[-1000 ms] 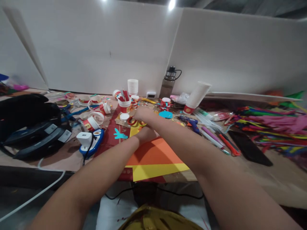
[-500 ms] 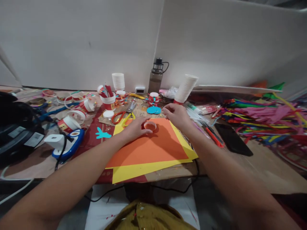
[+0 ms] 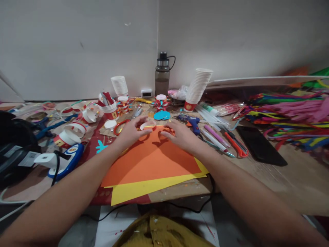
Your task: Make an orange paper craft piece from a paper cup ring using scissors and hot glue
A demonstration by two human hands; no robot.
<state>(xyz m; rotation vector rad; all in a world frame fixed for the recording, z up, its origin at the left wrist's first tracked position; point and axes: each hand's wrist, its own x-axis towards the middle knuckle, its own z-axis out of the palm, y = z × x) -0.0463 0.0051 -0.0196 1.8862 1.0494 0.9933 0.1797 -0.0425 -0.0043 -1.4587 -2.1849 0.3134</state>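
Observation:
My left hand curls around a small white paper ring, thumb on the near side and fingers on the far side. Part of the ring is hidden by these fingers. To its right, my right hand is held with thumb and fingers apart and nothing between them. Both hands are over an orange paper sheet, which overlaps a yellow sheet. Just beyond the hands lie round blue paper discs.
Orange-handled scissors, a cup of tools and a blue cutout are left. A blue glue gun, pens and phone are right. A bottle and stacked paper cups stand behind.
My left hand and the ring have shifted left and slightly away from me. My right hand has come down and closer to the orange sheet. The view has turned a little.

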